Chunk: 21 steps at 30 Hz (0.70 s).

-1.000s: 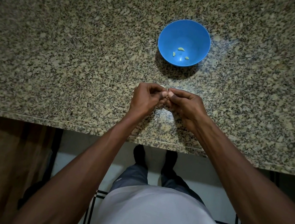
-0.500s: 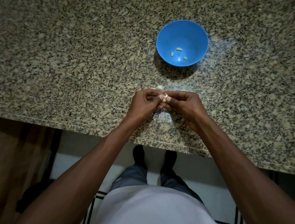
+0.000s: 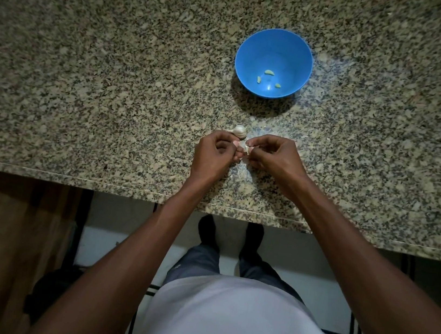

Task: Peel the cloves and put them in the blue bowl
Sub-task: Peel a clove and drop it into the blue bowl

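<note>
Both hands [image 3: 243,156] pinching clove [image 3: 245,150], orientation unclear

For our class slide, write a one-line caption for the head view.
Both hands, left and right, peel a garlic clove near the blue bowl.

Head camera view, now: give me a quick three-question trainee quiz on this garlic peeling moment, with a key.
1. True or false: the blue bowl is empty.
2. How many peeled cloves lie in it?
3. What does the garlic bulb rest on? A) countertop B) bowl C) floor

Key: 1 false. 2 three. 3 A. Left hand and right hand pinch a clove between them.
</note>
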Available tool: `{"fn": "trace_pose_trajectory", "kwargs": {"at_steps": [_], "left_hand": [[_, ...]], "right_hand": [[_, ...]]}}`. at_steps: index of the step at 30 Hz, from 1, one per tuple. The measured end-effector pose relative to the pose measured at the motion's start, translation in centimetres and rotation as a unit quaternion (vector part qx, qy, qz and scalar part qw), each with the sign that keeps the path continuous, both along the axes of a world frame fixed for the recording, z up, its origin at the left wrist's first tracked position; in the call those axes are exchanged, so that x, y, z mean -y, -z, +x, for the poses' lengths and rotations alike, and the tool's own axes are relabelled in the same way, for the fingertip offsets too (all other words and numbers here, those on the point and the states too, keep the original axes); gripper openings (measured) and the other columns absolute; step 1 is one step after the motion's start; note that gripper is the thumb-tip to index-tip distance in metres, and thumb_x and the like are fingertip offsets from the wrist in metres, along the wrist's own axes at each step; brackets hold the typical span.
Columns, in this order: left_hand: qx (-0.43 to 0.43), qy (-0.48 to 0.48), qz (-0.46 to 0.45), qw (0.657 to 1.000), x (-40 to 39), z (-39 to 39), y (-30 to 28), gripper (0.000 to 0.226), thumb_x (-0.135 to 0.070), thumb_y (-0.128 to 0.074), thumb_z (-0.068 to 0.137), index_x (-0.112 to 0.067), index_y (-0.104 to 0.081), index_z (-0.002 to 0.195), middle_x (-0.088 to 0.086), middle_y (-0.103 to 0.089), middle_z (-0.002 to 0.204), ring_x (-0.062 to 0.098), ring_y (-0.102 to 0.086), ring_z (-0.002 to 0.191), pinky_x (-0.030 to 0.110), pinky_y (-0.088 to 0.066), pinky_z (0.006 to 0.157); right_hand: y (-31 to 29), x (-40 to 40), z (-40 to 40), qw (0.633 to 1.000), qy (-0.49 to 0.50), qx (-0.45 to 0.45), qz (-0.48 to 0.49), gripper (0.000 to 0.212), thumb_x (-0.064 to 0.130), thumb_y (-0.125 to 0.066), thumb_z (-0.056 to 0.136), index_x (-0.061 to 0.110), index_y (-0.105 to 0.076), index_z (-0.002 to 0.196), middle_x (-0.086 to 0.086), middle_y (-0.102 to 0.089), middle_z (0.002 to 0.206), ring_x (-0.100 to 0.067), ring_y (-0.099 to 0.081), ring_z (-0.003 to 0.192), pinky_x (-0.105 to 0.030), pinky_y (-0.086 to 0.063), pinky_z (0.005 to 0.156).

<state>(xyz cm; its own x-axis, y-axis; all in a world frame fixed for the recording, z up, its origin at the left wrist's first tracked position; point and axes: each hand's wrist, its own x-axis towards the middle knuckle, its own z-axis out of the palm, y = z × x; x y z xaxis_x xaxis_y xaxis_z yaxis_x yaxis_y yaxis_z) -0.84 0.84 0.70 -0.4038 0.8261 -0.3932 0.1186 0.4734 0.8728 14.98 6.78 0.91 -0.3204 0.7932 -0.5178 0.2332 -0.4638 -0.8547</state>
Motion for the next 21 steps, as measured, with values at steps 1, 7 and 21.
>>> {"fn": "trace_pose_trajectory", "kwargs": {"at_steps": [1,7,21], "left_hand": [[-0.026,0.011,0.001,1.0,0.0,-0.1,0.1,0.011,-0.006,-0.07,0.095,-0.009,-0.073,0.105,0.006,-0.077,0.094,0.019,-0.076,0.087,0.034,-0.064,0.08],[-0.052,0.018,0.02,0.998,0.2,-0.1,0.0,0.017,-0.02,-0.077,0.092,-0.017,-0.079,0.108,-0.007,-0.077,0.108,0.007,-0.073,0.097,0.033,-0.063,0.086],[0.04,0.017,-0.011,0.999,-0.9,0.8,-0.4,0.01,-0.012,-0.069,0.098,-0.005,-0.074,0.104,0.003,-0.076,0.096,0.003,-0.071,0.082,0.018,-0.056,0.072]], "right_hand": [[0.0,0.1,0.0,1.0,-0.003,-0.004,-0.004,0.012,0.001,-0.073,0.092,0.001,-0.076,0.104,-0.021,-0.077,0.093,-0.029,-0.075,0.081,-0.048,-0.065,0.084],[0.0,0.3,0.2,0.999,-0.013,0.019,0.026,0.013,0.005,-0.073,0.093,0.008,-0.077,0.105,-0.012,-0.079,0.088,-0.028,-0.079,0.082,-0.043,-0.065,0.075],[0.0,0.1,0.4,1.0,0.022,-0.016,0.015,0.02,0.011,-0.08,0.091,-0.003,-0.077,0.105,-0.015,-0.079,0.087,-0.022,-0.076,0.076,-0.029,-0.06,0.071]]}}
